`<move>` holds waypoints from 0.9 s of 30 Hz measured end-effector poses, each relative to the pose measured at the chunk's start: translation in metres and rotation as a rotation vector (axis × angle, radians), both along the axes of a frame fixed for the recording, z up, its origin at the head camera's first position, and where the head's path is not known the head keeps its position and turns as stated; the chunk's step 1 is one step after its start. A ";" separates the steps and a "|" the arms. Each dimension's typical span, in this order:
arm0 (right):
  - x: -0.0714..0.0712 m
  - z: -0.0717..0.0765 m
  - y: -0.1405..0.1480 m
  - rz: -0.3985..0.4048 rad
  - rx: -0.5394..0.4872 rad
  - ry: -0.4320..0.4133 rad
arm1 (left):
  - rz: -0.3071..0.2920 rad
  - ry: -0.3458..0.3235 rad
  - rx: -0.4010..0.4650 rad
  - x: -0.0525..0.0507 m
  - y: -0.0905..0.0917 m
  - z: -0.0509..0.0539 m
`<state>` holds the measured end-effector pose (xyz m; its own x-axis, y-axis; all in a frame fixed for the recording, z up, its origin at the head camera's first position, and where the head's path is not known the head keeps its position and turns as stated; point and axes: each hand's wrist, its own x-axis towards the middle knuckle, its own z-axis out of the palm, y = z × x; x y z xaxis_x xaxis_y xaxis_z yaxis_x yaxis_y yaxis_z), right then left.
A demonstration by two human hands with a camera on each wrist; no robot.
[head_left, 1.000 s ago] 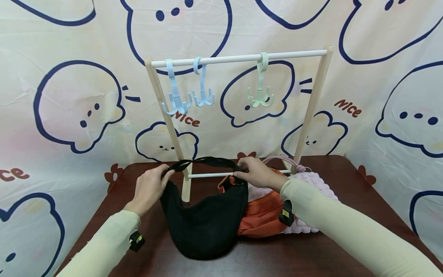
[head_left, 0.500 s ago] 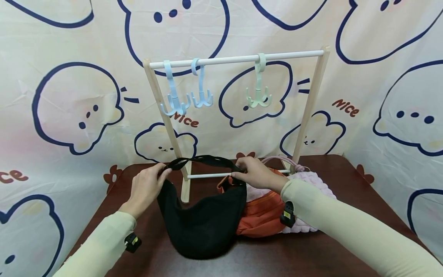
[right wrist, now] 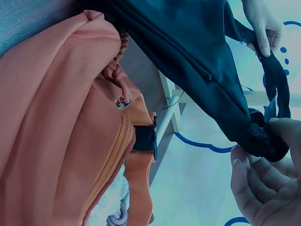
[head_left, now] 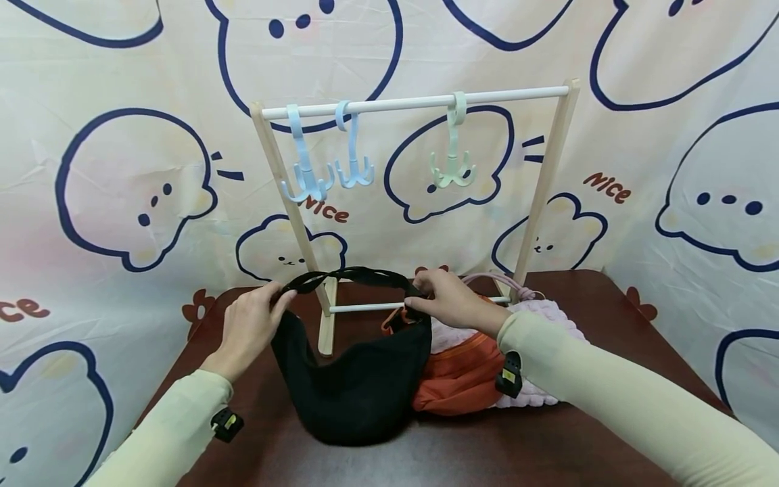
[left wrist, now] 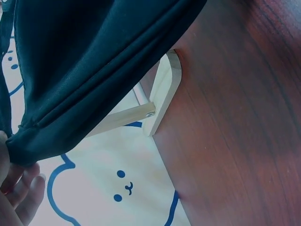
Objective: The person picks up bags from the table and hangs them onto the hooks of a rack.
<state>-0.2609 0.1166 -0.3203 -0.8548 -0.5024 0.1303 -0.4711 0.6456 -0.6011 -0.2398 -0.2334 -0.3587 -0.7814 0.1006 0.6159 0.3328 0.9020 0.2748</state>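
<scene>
A black shoulder bag (head_left: 359,392) hangs between my two hands, its body low over the brown table. My left hand (head_left: 248,328) pinches the left end of its strap, where strap and bag meet. At the other end, my right hand (head_left: 453,301) grips the strap's base between thumb and fingers. The strap (head_left: 365,274) arches between them. In the right wrist view, the right hand (right wrist: 268,174) holds bunched black fabric. An orange bag (head_left: 456,379) with a zip and buckle lies beside the black one, partly over a pink quilted bag (head_left: 548,318).
A wooden rack (head_left: 550,182) with a white top bar (head_left: 402,103) stands behind the bags. Two blue hooks (head_left: 306,176) hang at the bar's left, a green hook (head_left: 453,172) further right. Patterned cloth surrounds the brown table (head_left: 487,453) at the back and sides.
My left hand has shifted a little left, drawing the strap wider. The black bag's body has risen slightly. The right hand keeps its grip, nearly in place.
</scene>
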 end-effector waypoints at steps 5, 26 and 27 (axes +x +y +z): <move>0.001 0.005 0.000 0.010 -0.019 0.001 | -0.002 0.033 0.018 0.000 -0.001 0.002; -0.001 0.017 -0.002 -0.004 -0.081 0.036 | 0.010 0.118 0.054 0.003 -0.004 0.015; -0.001 0.018 -0.002 -0.008 -0.085 0.035 | 0.010 0.119 0.056 0.003 -0.004 0.015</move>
